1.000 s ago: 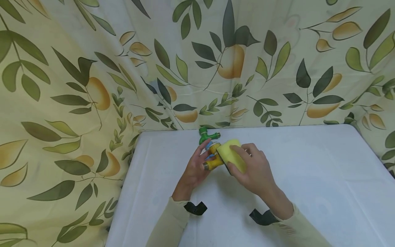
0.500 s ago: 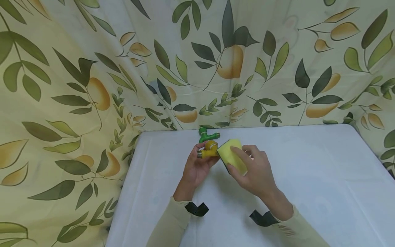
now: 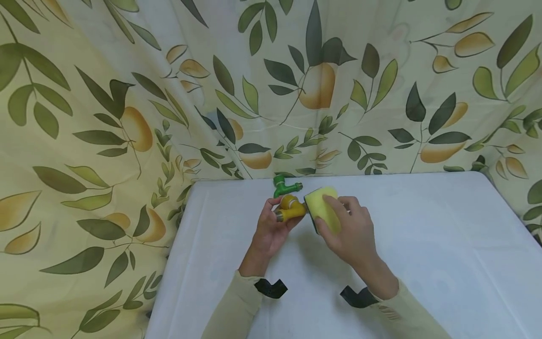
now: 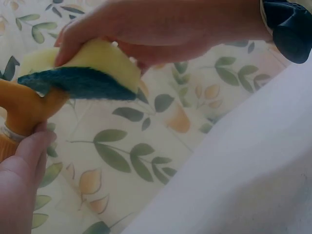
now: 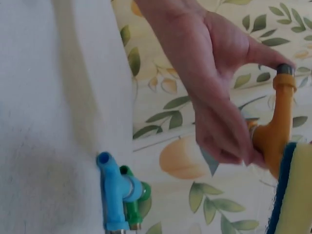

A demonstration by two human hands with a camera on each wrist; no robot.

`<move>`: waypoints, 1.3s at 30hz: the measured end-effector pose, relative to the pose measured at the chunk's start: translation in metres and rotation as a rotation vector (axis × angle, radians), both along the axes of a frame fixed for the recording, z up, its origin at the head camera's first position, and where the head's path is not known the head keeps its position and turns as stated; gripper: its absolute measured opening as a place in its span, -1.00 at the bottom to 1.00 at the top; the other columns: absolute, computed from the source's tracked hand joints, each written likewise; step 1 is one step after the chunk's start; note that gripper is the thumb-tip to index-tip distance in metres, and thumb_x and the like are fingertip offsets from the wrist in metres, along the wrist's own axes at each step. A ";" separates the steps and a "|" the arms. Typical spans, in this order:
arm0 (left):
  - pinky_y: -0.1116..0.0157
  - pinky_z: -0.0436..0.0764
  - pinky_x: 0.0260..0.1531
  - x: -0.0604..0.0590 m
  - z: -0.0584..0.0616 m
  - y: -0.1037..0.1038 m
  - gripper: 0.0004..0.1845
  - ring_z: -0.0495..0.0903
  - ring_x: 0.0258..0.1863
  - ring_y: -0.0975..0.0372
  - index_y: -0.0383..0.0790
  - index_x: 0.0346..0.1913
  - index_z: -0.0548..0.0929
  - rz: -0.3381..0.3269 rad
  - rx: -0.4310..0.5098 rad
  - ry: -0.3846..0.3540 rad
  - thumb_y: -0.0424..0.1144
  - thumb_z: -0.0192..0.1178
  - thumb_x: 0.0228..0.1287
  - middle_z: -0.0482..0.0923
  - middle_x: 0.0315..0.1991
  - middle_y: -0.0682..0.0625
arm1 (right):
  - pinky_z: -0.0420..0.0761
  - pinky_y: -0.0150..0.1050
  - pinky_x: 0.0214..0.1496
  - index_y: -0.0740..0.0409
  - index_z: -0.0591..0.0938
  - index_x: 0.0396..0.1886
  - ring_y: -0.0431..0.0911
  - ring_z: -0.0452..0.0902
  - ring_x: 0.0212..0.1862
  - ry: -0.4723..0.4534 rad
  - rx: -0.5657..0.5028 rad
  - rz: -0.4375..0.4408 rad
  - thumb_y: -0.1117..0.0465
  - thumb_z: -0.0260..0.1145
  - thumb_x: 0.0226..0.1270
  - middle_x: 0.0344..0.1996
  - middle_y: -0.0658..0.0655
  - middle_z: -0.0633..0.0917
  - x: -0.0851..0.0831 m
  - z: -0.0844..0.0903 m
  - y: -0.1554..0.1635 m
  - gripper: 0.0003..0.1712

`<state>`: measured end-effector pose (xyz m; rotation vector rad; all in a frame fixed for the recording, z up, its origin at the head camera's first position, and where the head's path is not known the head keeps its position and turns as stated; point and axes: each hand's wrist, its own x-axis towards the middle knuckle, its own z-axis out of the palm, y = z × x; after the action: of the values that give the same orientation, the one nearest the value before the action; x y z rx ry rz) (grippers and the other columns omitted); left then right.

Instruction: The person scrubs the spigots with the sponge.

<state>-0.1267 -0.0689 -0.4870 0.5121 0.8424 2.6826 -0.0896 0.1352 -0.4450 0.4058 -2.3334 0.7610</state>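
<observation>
My left hand (image 3: 270,230) grips a yellow tap (image 3: 292,212), its metal-tipped end pointing left in the head view. My right hand (image 3: 353,230) pinches a yellow sponge (image 3: 322,207) with a dark scouring side. In the left wrist view, that scouring layer (image 4: 87,83) lies against one end of the yellow tap (image 4: 29,105). The right wrist view has the left hand's fingers (image 5: 219,131) round the tap's body, with one finger at its grey end. The sponge (image 5: 295,195) overlaps the tap's lower end there.
On the white table (image 3: 423,235), a green tap (image 3: 285,187) lies near the back edge. A blue tap (image 5: 114,190) is beside it in the right wrist view, hidden in the head view. A leaf-and-fruit patterned curtain (image 3: 372,28) hangs behind and left.
The left hand has turned the yellow tap over and raised it, so it now covers the blue tap in the head view. The sponge has shifted slightly up and right.
</observation>
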 end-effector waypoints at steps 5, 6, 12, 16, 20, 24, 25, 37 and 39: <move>0.27 0.61 0.24 0.000 -0.004 0.011 -0.27 0.59 0.16 0.19 -0.12 0.22 0.30 0.050 -0.008 -0.014 0.03 0.51 0.16 0.43 0.26 -0.08 | 0.46 -0.10 -0.34 0.07 0.66 0.16 0.05 0.51 -0.27 -0.038 -0.097 -0.011 0.00 0.45 0.15 -0.13 0.21 0.62 0.002 0.003 -0.016 -0.43; 0.31 0.61 0.22 0.000 -0.005 0.013 -0.27 0.58 0.15 0.22 -0.10 0.21 0.30 0.068 -0.022 -0.017 0.03 0.52 0.15 0.44 0.26 -0.05 | 0.47 -0.10 -0.32 0.06 0.65 0.18 0.04 0.52 -0.25 -0.042 -0.097 0.010 0.00 0.45 0.16 -0.11 0.21 0.61 0.003 0.004 -0.019 -0.43; 0.41 0.61 0.11 0.001 -0.008 0.019 -0.31 0.57 0.09 0.30 -0.03 0.17 0.31 0.163 -0.095 -0.050 0.07 0.50 0.15 0.50 0.18 0.04 | 0.52 -0.10 -0.35 0.06 0.67 0.15 0.06 0.56 -0.26 0.033 -0.021 0.101 -0.01 0.41 0.12 -0.13 0.23 0.62 0.009 0.001 -0.028 -0.43; 0.40 0.61 0.10 0.001 -0.008 0.018 -0.30 0.59 0.06 0.29 -0.07 0.19 0.32 0.145 -0.069 -0.043 0.08 0.49 0.16 0.51 0.16 0.03 | 0.55 -0.10 -0.39 0.07 0.66 0.15 0.07 0.57 -0.29 0.041 -0.044 0.042 0.01 0.41 0.13 -0.15 0.24 0.62 0.006 0.000 -0.029 -0.44; 0.42 0.62 0.07 0.000 -0.010 0.018 -0.35 0.59 0.07 0.30 -0.03 0.19 0.30 0.138 -0.117 -0.051 0.02 0.47 0.21 0.50 0.19 0.06 | 0.58 -0.15 -0.39 0.06 0.66 0.17 0.00 0.54 -0.27 0.042 -0.066 0.112 0.04 0.45 0.12 -0.15 0.21 0.61 0.006 0.000 -0.032 -0.43; 0.41 0.62 0.10 0.000 -0.015 0.017 -0.37 0.59 0.07 0.30 -0.01 0.17 0.31 0.171 -0.142 -0.062 0.07 0.45 0.22 0.53 0.17 0.05 | 0.53 -0.10 -0.41 0.05 0.71 0.09 0.01 0.50 -0.32 0.101 -0.008 0.129 0.01 0.41 0.08 -0.21 0.20 0.61 0.005 -0.001 -0.032 -0.47; 0.40 0.61 0.11 0.000 -0.016 0.017 -0.36 0.59 0.07 0.29 -0.01 0.16 0.32 0.172 -0.140 -0.057 0.12 0.44 0.22 0.54 0.16 0.06 | 0.51 -0.09 -0.41 0.05 0.71 0.08 0.02 0.49 -0.33 0.102 -0.005 0.109 0.00 0.40 0.09 -0.22 0.21 0.61 0.004 -0.001 -0.031 -0.48; 0.33 0.61 0.18 0.001 -0.007 0.013 -0.29 0.61 0.12 0.23 -0.06 0.19 0.36 0.143 -0.052 -0.052 0.24 0.43 0.17 0.52 0.21 0.00 | 0.44 0.00 -0.40 0.06 0.72 0.06 0.12 0.53 -0.30 0.159 0.093 0.062 -0.10 0.26 0.25 -0.22 0.30 0.63 -0.003 0.000 -0.021 -0.51; 0.28 0.62 0.21 0.001 -0.004 0.012 -0.27 0.63 0.14 0.17 -0.10 0.22 0.33 0.114 -0.019 -0.046 0.19 0.44 0.18 0.51 0.26 -0.05 | 0.44 0.02 -0.38 0.08 0.71 0.08 0.15 0.52 -0.29 0.152 0.080 0.013 -0.07 0.28 0.23 -0.22 0.33 0.61 -0.006 0.001 -0.019 -0.50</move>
<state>-0.1257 -0.0567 -0.4908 0.4082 0.9095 2.7742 -0.0957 0.1163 -0.4441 0.4972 -2.2250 0.6224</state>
